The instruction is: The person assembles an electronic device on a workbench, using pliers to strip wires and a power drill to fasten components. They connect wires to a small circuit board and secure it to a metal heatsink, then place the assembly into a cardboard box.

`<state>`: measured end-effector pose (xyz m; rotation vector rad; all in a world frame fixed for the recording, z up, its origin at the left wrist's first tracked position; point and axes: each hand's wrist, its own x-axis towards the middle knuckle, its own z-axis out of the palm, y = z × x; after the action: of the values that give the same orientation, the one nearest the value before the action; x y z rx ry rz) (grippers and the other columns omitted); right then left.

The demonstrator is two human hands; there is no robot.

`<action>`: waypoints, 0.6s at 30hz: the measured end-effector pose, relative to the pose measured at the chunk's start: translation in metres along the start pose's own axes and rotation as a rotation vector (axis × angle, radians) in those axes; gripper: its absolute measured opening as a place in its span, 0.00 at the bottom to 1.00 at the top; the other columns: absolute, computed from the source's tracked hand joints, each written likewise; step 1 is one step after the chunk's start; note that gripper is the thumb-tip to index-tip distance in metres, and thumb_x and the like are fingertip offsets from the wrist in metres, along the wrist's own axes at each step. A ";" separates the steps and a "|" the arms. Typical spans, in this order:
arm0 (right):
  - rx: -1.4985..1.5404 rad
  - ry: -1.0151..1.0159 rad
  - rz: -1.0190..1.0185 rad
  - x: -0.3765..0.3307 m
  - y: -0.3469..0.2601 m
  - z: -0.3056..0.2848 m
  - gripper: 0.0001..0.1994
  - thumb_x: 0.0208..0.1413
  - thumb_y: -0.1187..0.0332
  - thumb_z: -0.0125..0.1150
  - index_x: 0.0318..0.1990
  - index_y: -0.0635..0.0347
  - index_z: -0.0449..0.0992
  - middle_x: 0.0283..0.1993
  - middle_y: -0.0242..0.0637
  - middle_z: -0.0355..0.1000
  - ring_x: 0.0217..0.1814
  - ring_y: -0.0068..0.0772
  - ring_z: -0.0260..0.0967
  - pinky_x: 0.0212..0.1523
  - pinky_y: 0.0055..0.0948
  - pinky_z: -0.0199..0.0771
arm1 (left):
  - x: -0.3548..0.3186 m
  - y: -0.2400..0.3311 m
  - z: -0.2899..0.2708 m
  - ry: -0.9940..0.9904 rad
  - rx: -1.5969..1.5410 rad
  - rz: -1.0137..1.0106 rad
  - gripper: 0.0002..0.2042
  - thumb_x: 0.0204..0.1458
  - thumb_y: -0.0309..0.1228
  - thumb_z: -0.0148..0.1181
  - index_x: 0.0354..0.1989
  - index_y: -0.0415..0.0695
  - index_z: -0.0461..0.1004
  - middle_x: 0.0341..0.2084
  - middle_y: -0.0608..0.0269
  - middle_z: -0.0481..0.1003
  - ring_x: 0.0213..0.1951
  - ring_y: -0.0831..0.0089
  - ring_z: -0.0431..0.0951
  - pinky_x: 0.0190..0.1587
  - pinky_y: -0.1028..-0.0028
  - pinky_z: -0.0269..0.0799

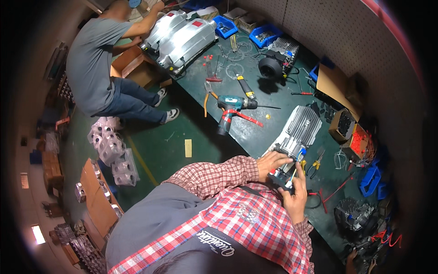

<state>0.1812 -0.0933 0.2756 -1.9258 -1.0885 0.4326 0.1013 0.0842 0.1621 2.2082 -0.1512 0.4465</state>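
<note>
Your left hand (273,161) lies flat across the near end of the finned metal housing (296,130), fingers spread over its top edge and pressing it down. That housing is cast grey metal, ribbed along its length, and it sits at the near edge of the dark green worktop (255,132). Just right of it your right hand (295,194) is closed around a small dark block (282,178) at the same end, where thin blue and white wires (296,157) come out. By the look of it, the wiring at this end is mid-way: the leads hang loose, nothing is capped, and the block is not seated. Yellow-handled pliers (314,165) lie just beside the housing on the right, and a teal cordless drill (230,106) rests well apart, farther up the worktop.
</note>
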 end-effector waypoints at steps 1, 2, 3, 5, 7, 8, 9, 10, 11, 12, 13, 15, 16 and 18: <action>0.020 -0.004 -0.015 0.004 0.000 0.000 0.17 0.40 0.72 0.67 0.39 0.68 0.72 0.64 0.53 0.62 0.63 0.54 0.63 0.58 0.40 0.66 | 0.002 -0.001 0.006 0.048 -0.079 0.006 0.41 0.38 0.34 0.66 0.65 0.46 0.55 0.53 0.45 0.64 0.56 0.48 0.64 0.57 0.52 0.59; 0.044 -0.044 -0.031 0.009 0.001 0.000 0.18 0.41 0.72 0.67 0.40 0.67 0.73 0.62 0.52 0.64 0.61 0.54 0.65 0.56 0.40 0.68 | 0.003 -0.009 0.015 0.082 -0.023 -0.069 0.36 0.40 0.36 0.64 0.62 0.45 0.60 0.52 0.46 0.66 0.54 0.49 0.65 0.57 0.54 0.60; 0.055 -0.071 -0.022 0.010 0.003 -0.003 0.18 0.41 0.71 0.67 0.42 0.67 0.73 0.61 0.52 0.66 0.58 0.54 0.68 0.54 0.39 0.70 | 0.011 -0.010 0.022 0.188 -0.014 -0.072 0.31 0.40 0.35 0.61 0.58 0.42 0.65 0.47 0.47 0.70 0.49 0.50 0.70 0.53 0.57 0.65; 0.057 -0.038 0.028 0.008 0.005 0.003 0.21 0.46 0.68 0.66 0.49 0.64 0.72 0.52 0.49 0.71 0.52 0.50 0.71 0.48 0.36 0.72 | 0.018 -0.016 0.031 0.280 0.053 -0.012 0.24 0.40 0.35 0.64 0.48 0.40 0.73 0.35 0.51 0.75 0.39 0.50 0.75 0.43 0.56 0.70; 0.121 -0.034 0.173 0.004 0.006 -0.001 0.15 0.52 0.65 0.61 0.45 0.63 0.72 0.40 0.50 0.73 0.41 0.53 0.72 0.39 0.39 0.70 | 0.019 -0.012 0.027 0.246 0.096 0.087 0.20 0.43 0.34 0.64 0.44 0.38 0.74 0.37 0.49 0.76 0.36 0.52 0.75 0.39 0.57 0.70; 0.171 -0.025 0.218 0.003 0.010 -0.002 0.14 0.53 0.65 0.61 0.43 0.64 0.72 0.33 0.49 0.73 0.34 0.47 0.72 0.35 0.38 0.69 | 0.018 -0.014 0.027 0.117 0.277 0.120 0.23 0.40 0.38 0.68 0.45 0.41 0.75 0.34 0.54 0.76 0.36 0.57 0.75 0.39 0.61 0.69; 0.250 -0.096 0.346 0.004 0.011 -0.005 0.14 0.56 0.63 0.60 0.40 0.66 0.70 0.28 0.47 0.70 0.28 0.35 0.69 0.32 0.33 0.67 | 0.020 -0.002 0.019 0.294 0.291 0.144 0.18 0.46 0.35 0.65 0.45 0.41 0.77 0.33 0.57 0.76 0.35 0.60 0.75 0.38 0.63 0.69; 0.279 -0.063 0.322 -0.006 0.035 0.005 0.15 0.57 0.60 0.58 0.38 0.66 0.69 0.25 0.44 0.69 0.26 0.25 0.64 0.29 0.29 0.65 | 0.014 0.000 0.021 0.293 0.274 -0.064 0.14 0.53 0.31 0.60 0.47 0.42 0.76 0.33 0.59 0.76 0.34 0.61 0.74 0.38 0.66 0.70; 0.220 -0.107 0.330 -0.008 0.048 0.005 0.19 0.60 0.56 0.57 0.37 0.67 0.67 0.24 0.40 0.68 0.27 0.22 0.63 0.28 0.29 0.64 | 0.009 0.003 0.023 0.314 0.249 -0.240 0.12 0.56 0.29 0.56 0.48 0.44 0.77 0.32 0.59 0.76 0.34 0.61 0.73 0.39 0.67 0.70; 0.313 -0.098 0.365 -0.014 0.059 0.010 0.21 0.61 0.53 0.56 0.38 0.68 0.67 0.25 0.37 0.67 0.27 0.21 0.61 0.28 0.29 0.64 | 0.005 0.004 0.026 0.303 0.257 -0.278 0.12 0.56 0.29 0.57 0.48 0.45 0.77 0.31 0.60 0.76 0.34 0.61 0.73 0.39 0.67 0.70; 0.407 -0.089 0.395 -0.017 0.069 0.015 0.23 0.61 0.51 0.55 0.40 0.69 0.67 0.25 0.33 0.66 0.27 0.21 0.60 0.28 0.29 0.64 | 0.004 0.004 0.028 0.294 0.269 -0.315 0.12 0.56 0.30 0.57 0.48 0.46 0.77 0.31 0.60 0.75 0.34 0.61 0.73 0.39 0.67 0.70; 0.532 -0.066 0.398 -0.022 0.085 0.025 0.24 0.62 0.49 0.54 0.41 0.68 0.67 0.27 0.28 0.64 0.27 0.18 0.59 0.27 0.25 0.62 | 0.007 0.006 0.025 0.217 0.230 -0.301 0.12 0.56 0.30 0.56 0.48 0.45 0.78 0.29 0.60 0.74 0.34 0.61 0.73 0.39 0.67 0.70; 0.597 -0.062 0.396 -0.020 0.084 0.028 0.25 0.62 0.48 0.53 0.42 0.67 0.67 0.28 0.25 0.63 0.27 0.17 0.58 0.26 0.23 0.62 | 0.009 0.004 0.022 0.169 0.192 -0.280 0.12 0.56 0.30 0.56 0.48 0.45 0.78 0.28 0.60 0.74 0.33 0.61 0.73 0.39 0.67 0.70; 0.744 -0.166 0.510 -0.018 0.084 0.019 0.24 0.62 0.47 0.53 0.44 0.65 0.68 0.29 0.23 0.63 0.27 0.13 0.57 0.26 0.18 0.61 | 0.014 0.002 0.020 0.090 0.001 -0.249 0.12 0.56 0.31 0.56 0.48 0.46 0.78 0.26 0.58 0.73 0.32 0.60 0.73 0.38 0.66 0.71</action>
<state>0.2033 -0.1192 0.1951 -1.4722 -0.4038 1.1188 0.1190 0.0681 0.1567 2.1676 0.1706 0.4049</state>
